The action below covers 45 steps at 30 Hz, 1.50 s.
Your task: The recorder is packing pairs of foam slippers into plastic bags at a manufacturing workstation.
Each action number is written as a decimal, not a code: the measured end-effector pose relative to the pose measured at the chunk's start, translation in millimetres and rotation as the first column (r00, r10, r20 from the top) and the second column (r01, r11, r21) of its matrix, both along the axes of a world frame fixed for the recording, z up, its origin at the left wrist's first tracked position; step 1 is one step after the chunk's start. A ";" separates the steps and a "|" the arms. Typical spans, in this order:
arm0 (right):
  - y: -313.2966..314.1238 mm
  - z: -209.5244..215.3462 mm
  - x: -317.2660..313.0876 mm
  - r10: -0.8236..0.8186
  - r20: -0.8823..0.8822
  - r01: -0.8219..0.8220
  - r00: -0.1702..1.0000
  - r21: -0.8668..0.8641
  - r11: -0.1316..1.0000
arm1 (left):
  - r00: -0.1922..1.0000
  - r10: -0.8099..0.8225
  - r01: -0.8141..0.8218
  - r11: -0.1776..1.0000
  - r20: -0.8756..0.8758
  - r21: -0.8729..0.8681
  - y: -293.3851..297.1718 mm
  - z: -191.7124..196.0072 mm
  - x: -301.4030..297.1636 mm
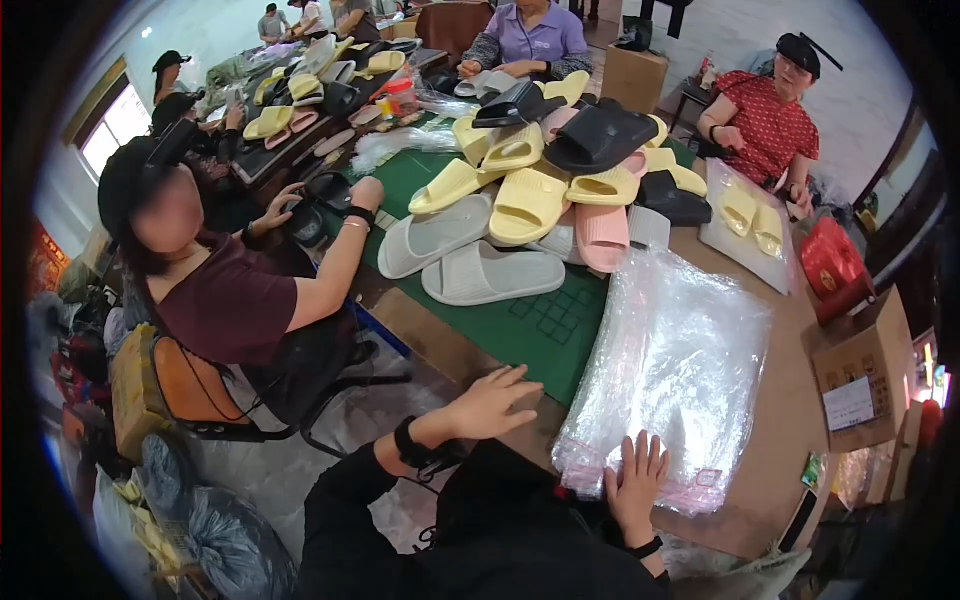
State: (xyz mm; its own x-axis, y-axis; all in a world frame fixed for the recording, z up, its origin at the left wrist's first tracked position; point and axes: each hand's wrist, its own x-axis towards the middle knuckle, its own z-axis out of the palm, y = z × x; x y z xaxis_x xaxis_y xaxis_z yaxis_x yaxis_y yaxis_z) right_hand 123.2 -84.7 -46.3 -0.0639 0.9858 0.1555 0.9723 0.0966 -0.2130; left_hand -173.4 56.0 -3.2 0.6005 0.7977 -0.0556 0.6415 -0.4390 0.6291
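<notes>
My right hand [636, 487] lies flat on the near end of a stack of clear plastic bags [680, 370], fingers stretched out. Over the table's near edge, to the left of the stack, hovers my left hand [492, 402] with its fingers apart and nothing in them. Beyond it two grey slides [492, 274] lie on a green mat [540, 330]. Behind them rises a heap of slides, among them a yellow slide [528, 205], a pink slide [602, 238] and a black slide [602, 137].
At the left a seated person [220, 290] handles dark slides [325, 190]. Across the table sits a person in purple [540, 40]; a person in red [770, 120] stands near bagged yellow slides [752, 220]. A cardboard box [865, 370] and red bag [835, 262] are at the right.
</notes>
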 end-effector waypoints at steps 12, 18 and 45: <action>-10.0 -3.3 -0.8 0.012 0.018 -0.012 1.000 0.006 1.000 | 0.973 0.150 -0.149 0.989 0.176 -0.020 13.0 -3.9 11.2; -8.1 -6.3 -1.2 -0.005 0.001 0.005 1.000 0.009 1.000 | 0.942 0.238 -0.243 0.970 0.237 -0.009 30.8 3.7 -2.7; -5.8 -5.9 0.5 -0.017 -0.019 0.018 1.000 0.041 0.999 | 0.083 0.767 -0.432 0.603 0.637 -0.670 363.2 112.6 -29.3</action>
